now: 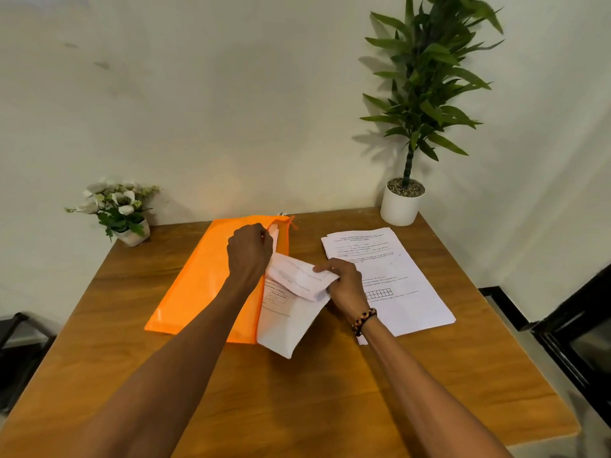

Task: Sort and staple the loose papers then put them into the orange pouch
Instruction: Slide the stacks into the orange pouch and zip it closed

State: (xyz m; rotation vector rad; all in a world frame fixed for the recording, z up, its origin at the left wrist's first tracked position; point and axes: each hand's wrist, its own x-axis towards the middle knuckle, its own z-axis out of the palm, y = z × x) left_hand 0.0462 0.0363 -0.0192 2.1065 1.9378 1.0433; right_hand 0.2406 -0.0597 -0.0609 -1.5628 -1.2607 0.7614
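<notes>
Two hands busy: left hand (pixel 249 251) gripping orange pouch (pixel 205 279) opening, right hand (pixel 344 285) pinching curled paper bundle (pixel 294 299) beside paper stack (pixel 396 279).

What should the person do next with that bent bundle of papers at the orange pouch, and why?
Probably slide the paper bundle further into the orange pouch. The left hand grips the pouch's open edge, the right hand grips the bundle's buckled top, and much of it sticks out.
</notes>
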